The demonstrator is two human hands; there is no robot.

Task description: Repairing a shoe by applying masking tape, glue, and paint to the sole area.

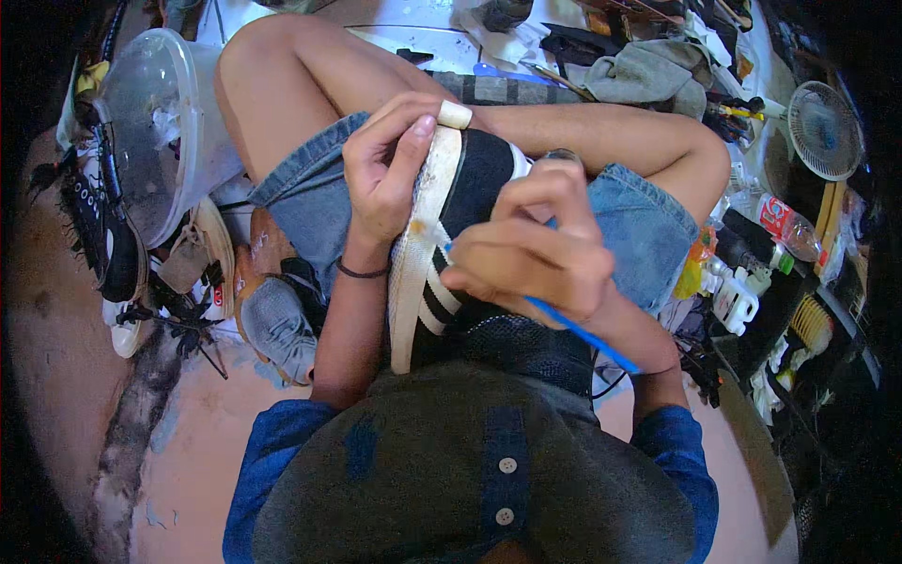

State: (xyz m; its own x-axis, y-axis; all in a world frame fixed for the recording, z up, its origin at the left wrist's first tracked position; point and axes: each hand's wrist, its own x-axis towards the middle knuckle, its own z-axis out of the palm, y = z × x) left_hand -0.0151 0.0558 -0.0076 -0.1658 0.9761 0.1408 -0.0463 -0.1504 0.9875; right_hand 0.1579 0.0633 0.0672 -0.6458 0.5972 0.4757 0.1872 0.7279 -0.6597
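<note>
Hands [387, 174], two, one held shoe [470, 193], one stick [584, 336]

I was in what looked like a cluttered shoe-repair workshop, working low near the floor [216, 451]. A black striped shoe [481, 174] with a stained white sole [410, 273] lay across my lap. On my left, a black canvas shoe [120, 246] and a grey shoe [280, 320] crowded near a clear tub [141, 113]; on my right were a white bottle [736, 305], a yellow-bristled brush [811, 325] and a jumble of supplies. A grey cloth [648, 73] lay ahead.
</note>
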